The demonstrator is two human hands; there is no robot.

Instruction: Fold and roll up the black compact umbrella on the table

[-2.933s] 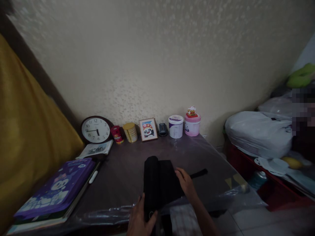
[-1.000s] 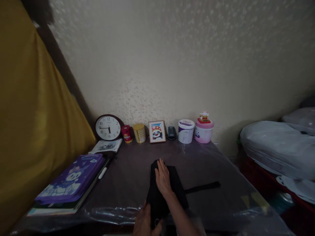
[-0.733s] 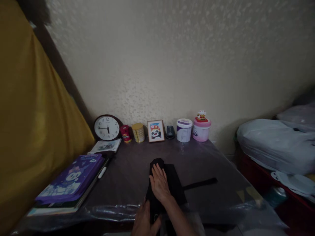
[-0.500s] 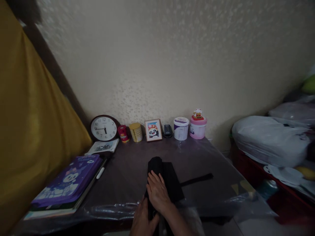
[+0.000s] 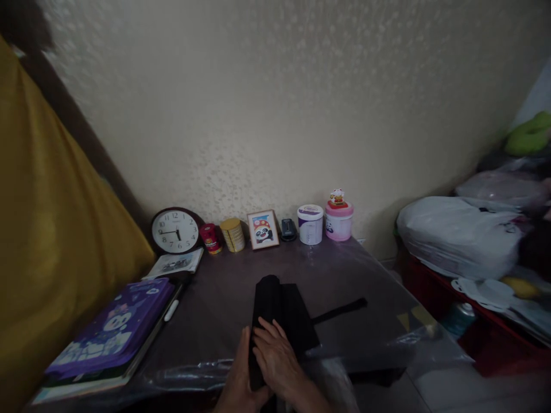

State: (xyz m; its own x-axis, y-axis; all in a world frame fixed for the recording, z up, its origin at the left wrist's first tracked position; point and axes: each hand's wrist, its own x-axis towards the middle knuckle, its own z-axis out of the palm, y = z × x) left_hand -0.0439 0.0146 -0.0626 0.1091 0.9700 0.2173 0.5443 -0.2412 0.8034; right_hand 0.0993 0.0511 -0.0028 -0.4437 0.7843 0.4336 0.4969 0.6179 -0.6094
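Note:
A piece of black cloth (image 5: 270, 298), partly rolled up, lies at the front of the table. Its flat part (image 5: 297, 315) spreads to the right of the roll, and a narrow black strap (image 5: 340, 310) trails from it across the tabletop. My right hand (image 5: 278, 355) rests on top of the roll with its fingers stretched out. Along the roll's left side, my left hand (image 5: 241, 378) holds its near end, fingers straight and thumb apart. Part of the near end is hidden under my hands.
A clock (image 5: 175, 231), red can (image 5: 210, 238), yellow tin (image 5: 233, 234), framed picture (image 5: 263, 229) and two tubs (image 5: 310, 225) line the wall. A purple folder (image 5: 114, 330) and white marker (image 5: 171, 310) lie left, beside a yellow curtain (image 5: 60, 229). Bags (image 5: 460, 235) stand right.
My right hand has slid back along the roll toward me, baring more of its far end. The left hand's fingers now point up beside it. The view has shifted slightly right.

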